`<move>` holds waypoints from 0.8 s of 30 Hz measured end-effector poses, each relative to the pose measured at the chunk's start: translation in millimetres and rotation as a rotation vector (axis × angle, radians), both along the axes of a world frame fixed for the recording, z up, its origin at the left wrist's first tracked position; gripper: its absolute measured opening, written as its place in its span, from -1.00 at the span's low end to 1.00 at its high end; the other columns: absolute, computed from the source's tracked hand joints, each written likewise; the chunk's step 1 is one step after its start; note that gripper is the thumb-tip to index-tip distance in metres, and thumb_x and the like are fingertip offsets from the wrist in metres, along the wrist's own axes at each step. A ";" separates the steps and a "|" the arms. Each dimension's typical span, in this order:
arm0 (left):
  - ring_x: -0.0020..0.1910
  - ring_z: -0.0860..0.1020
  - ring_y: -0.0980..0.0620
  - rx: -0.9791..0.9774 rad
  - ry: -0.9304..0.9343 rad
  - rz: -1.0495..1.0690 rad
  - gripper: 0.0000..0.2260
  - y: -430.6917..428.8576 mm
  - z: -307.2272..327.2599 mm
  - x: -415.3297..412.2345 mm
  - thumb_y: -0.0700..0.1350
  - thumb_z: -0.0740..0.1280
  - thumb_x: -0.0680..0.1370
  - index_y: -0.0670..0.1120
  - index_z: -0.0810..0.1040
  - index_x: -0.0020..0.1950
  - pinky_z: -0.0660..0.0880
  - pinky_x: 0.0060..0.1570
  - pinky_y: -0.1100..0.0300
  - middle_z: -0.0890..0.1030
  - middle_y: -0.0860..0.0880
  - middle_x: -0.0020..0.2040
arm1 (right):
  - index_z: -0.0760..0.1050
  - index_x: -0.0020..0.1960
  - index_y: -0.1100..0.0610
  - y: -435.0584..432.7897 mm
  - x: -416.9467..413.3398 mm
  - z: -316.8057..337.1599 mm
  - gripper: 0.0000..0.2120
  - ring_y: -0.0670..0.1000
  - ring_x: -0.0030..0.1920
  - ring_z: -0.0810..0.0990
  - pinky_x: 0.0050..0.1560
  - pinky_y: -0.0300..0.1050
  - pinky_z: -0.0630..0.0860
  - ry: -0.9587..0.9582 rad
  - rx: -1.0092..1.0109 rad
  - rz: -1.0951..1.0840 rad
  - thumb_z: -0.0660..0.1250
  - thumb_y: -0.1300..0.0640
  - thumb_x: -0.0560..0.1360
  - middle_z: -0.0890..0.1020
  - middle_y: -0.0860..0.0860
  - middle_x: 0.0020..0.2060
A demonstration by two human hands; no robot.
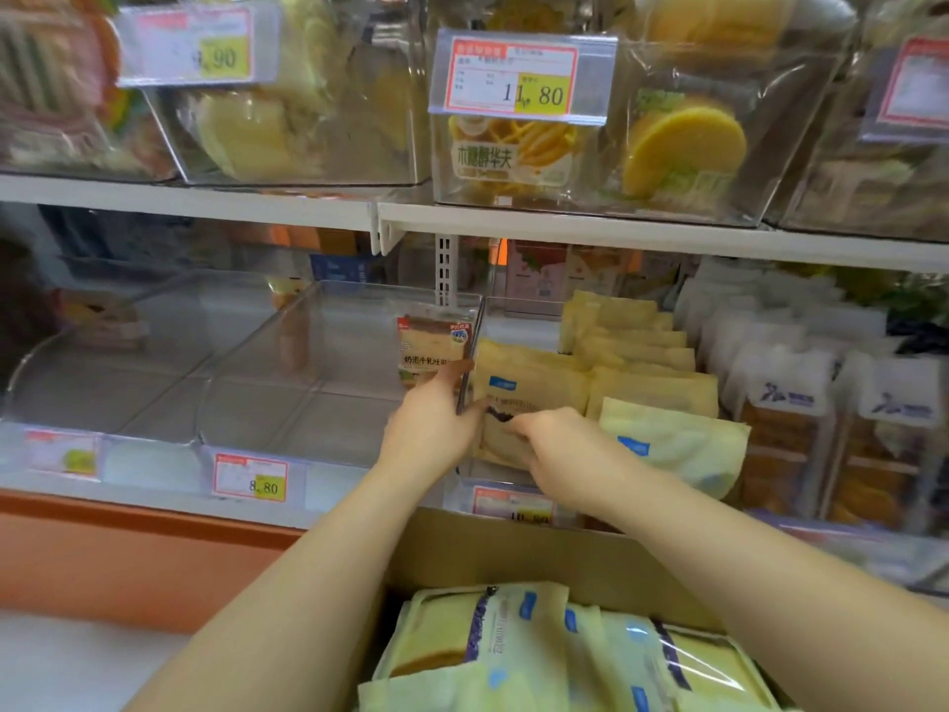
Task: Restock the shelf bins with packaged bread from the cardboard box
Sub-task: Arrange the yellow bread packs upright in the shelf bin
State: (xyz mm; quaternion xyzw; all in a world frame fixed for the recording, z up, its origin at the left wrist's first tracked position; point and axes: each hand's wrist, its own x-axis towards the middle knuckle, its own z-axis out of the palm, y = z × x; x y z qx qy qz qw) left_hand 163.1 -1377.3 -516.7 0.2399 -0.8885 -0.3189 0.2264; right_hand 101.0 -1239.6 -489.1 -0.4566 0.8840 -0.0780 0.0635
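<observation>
One bin (pixel 475 331) is being filled: the left hand (pixel 431 429) pinches its wall, likely steadying it, while the right hand (pixel 560 449) grips a yellow pack (pixel 529 388) upright (to file it in front); more lie in the box (pixel 513 547).

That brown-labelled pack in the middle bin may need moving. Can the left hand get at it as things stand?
Probably yes: the left hand holds the clear divider beside the lone pack, that bin's top is open, and nothing lies between them. It must release the divider first.
</observation>
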 end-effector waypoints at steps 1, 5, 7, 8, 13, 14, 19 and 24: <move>0.21 0.50 -0.11 0.015 0.007 -0.021 -0.56 -0.1 0.2 3.2 -0.01 0.30 0.55 0.05 0.34 0.43 0.49 0.12 0.02 0.53 -0.07 0.27 | 0.34 0.41 0.05 -4.3 -4.3 -1.1 -0.47 0.17 0.11 0.57 0.06 0.03 0.56 -0.042 0.022 -0.034 0.11 0.40 0.51 0.53 0.13 0.23; 0.16 0.51 0.05 0.092 0.038 -0.110 -0.56 -7.0 -0.7 22.8 0.01 0.30 0.56 0.02 0.34 0.43 0.40 0.09 0.22 0.50 0.03 0.30 | 0.09 0.53 0.06 -24.1 -12.8 4.2 -0.42 0.13 0.25 0.47 0.11 -0.12 0.45 -0.167 0.095 -0.077 0.10 0.34 0.55 0.40 0.12 0.36; 0.21 0.50 0.06 0.111 0.034 -0.136 -0.56 -13.0 -4.5 29.1 0.05 0.30 0.56 0.01 0.35 0.42 0.39 0.13 0.23 0.49 0.05 0.33 | 0.05 0.53 0.14 -33.0 -13.8 6.5 -0.47 0.12 0.33 0.39 0.25 -0.10 0.35 -0.236 0.148 -0.102 0.09 0.29 0.59 0.34 0.15 0.40; 0.22 0.50 0.06 0.109 0.029 -0.145 -0.55 -15.1 -6.7 30.8 0.07 0.30 0.56 0.00 0.36 0.42 0.40 0.14 0.23 0.49 0.05 0.34 | 0.04 0.53 0.15 -37.0 -15.5 4.6 -0.48 0.12 0.35 0.36 0.28 -0.10 0.32 -0.257 0.166 -0.123 0.09 0.26 0.61 0.32 0.15 0.41; 0.14 0.54 0.08 0.119 0.045 -0.167 -0.52 -19.6 -12.1 32.2 0.12 0.30 0.54 0.02 0.36 0.43 0.45 0.14 0.17 0.49 0.06 0.33 | 0.30 0.40 0.18 -47.6 -25.4 -11.6 -0.64 0.16 0.24 0.45 0.17 -0.02 0.44 -0.397 0.092 -0.276 0.15 0.17 0.62 0.45 0.17 0.28; 0.14 0.54 0.08 0.119 0.055 -0.170 -0.53 -20.4 -13.3 32.0 0.12 0.30 0.54 0.02 0.37 0.42 0.45 0.13 0.18 0.49 0.07 0.32 | 0.29 0.40 0.16 -49.7 -29.2 -15.3 -0.63 0.19 0.24 0.45 0.16 0.04 0.49 -0.462 0.034 -0.337 0.17 0.18 0.61 0.44 0.18 0.27; 0.13 0.53 0.07 0.061 0.093 -0.194 -0.56 -20.3 -17.8 31.5 0.11 0.27 0.56 0.01 0.38 0.41 0.46 0.10 0.19 0.51 0.07 0.30 | 0.31 0.32 0.10 -58.7 -43.7 -34.3 -0.67 0.08 0.06 0.42 -0.02 -0.04 0.51 -0.571 -0.235 -0.435 0.23 0.18 0.58 0.47 0.08 0.07; 0.06 0.54 0.06 -0.005 0.093 -0.225 -0.59 -22.3 -21.3 29.7 0.11 0.23 0.57 0.01 0.37 0.39 0.49 0.08 0.09 0.52 0.02 0.28 | 0.30 0.24 0.12 -71.0 -55.0 -48.3 -0.58 -0.04 0.07 0.36 0.04 -0.20 0.33 -0.516 -0.477 -0.378 0.40 0.19 0.47 0.40 0.03 0.16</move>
